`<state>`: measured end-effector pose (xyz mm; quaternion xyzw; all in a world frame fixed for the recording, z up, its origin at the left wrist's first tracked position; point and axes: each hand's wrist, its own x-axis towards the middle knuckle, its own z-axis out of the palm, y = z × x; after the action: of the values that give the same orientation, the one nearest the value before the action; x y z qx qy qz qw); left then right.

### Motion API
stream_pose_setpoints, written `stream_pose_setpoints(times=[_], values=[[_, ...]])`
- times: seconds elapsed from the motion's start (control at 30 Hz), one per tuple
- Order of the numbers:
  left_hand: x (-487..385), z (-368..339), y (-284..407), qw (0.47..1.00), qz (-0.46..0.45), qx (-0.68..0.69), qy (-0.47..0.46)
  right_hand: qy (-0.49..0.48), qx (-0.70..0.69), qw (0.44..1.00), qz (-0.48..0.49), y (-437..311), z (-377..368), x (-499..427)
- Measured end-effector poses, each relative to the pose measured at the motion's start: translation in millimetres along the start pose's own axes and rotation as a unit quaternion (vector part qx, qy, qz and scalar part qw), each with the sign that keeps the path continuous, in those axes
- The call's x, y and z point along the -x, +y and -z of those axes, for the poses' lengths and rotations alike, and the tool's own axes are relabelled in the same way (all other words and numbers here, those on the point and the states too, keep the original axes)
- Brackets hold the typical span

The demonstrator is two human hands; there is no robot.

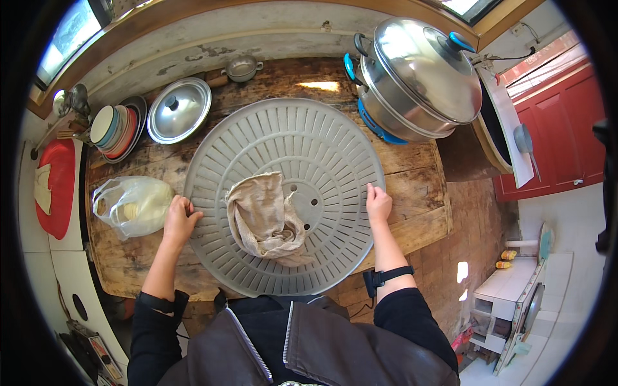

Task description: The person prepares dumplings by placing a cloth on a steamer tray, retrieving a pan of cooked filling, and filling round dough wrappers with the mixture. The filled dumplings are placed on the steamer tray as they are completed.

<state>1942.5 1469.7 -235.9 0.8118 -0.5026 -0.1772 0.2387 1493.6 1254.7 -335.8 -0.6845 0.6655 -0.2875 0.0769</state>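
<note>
A large round grey slotted steamer tray (328, 144) lies on the wooden table, its near edge close to my body. My left hand (181, 217) grips its left rim, beside a clear plastic bag (135, 205) with something pale inside. On the opposite rim, my right hand (379, 202) is closed with fingertips pinching the edge. A crumpled beige cloth (263, 212) rests on the tray, left of centre, and covers part of the slots. Small round holes show at the tray's middle, to the right of the cloth.
A steel steamer pot (410, 87) with a lid stands at the back right of the wooden table (415, 193). At the back left are a steel lid (178, 111), stacked bowls (113, 128) and a small two-handled pot (242, 69). A red basin (57, 188) is further left.
</note>
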Motion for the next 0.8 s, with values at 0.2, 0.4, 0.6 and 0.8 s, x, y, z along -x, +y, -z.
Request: stream_pose_setpoints(times=[0.2, 0.4, 0.6, 0.8], values=[[-7.4, 6.4, 0.2, 0.999, -0.017, 0.045, 0.019, 0.039, -0.001, 0.998, -0.052, 22.9, -4.3, -2.5], [-9.0, -3.8, -11.1, 0.999, -0.036, 0.002, 0.002, -0.204, -0.115, 0.971, -0.052, 32.9, 21.3, 32.7], [-10.1, -13.6, -19.0, 0.996, -0.074, -0.032, 0.03, -0.078, 0.123, 0.989, -0.034, 0.6, 35.2, 66.8], [-12.0, -9.9, -19.5, 0.997, -0.071, -0.014, 0.029, -0.271, 0.155, 0.942, -0.12, -0.3, 38.6, 42.5]])
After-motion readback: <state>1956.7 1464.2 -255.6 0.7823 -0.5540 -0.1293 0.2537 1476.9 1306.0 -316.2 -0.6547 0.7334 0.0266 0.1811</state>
